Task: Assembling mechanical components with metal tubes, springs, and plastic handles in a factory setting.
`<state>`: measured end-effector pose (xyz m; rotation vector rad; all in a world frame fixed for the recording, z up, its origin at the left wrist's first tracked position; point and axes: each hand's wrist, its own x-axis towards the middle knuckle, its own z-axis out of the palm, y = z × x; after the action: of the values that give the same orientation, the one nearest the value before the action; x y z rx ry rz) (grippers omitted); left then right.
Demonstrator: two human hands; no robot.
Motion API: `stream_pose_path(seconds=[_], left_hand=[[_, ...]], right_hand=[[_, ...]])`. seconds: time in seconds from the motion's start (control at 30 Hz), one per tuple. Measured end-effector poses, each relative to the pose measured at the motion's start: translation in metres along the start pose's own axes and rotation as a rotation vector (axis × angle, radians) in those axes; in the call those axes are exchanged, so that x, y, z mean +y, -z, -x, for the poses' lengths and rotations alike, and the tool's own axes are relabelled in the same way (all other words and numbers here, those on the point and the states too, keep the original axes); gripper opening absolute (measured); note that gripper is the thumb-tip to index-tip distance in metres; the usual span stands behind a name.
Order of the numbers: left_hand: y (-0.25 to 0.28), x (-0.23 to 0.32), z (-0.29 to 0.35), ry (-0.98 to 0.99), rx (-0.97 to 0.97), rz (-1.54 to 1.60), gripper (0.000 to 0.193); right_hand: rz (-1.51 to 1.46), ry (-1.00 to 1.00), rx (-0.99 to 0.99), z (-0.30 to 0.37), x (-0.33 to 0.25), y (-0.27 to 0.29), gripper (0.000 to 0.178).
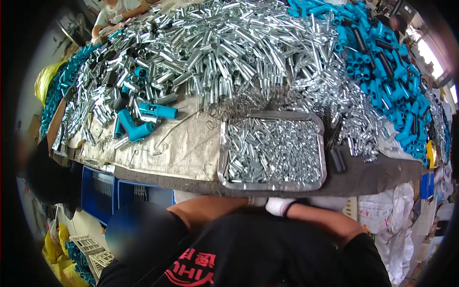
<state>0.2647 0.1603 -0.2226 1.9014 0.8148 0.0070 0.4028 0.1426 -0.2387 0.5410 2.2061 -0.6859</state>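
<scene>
Both my hands are low in front of me, at the near edge of the table, in white gloves. My left hand shows only as a small patch of white beyond the wrist, its fingers hidden under the table edge. Close beside it on the right, my right hand has a dark band at the wrist, and its fingers cannot be made out either. Whether either one holds anything is not visible. Just above them on the table sits a metal tray full of small silvery metal pieces.
Silvery metal tubes are heaped across the table, with teal plastic handles piled at right. Loose teal handles lie left of the tray, wire springs behind it. Blue bins stand below the table. Another person works at far left.
</scene>
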Motion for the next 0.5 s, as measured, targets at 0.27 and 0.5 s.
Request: stream_pose_path(seconds=[0.27,0.5], left_hand=[[-0.020,-0.020,-0.002,0.096,0.082,0.049,0.045],[-0.019,-0.052,0.023,0.122,0.151,0.042,0.045]], right_hand=[[-0.451,-0.349,0.175,0.022,-0.030,0.043,0.037],[-0.447,-0.417,0.309,0.027,-0.052,0.059,0.033]])
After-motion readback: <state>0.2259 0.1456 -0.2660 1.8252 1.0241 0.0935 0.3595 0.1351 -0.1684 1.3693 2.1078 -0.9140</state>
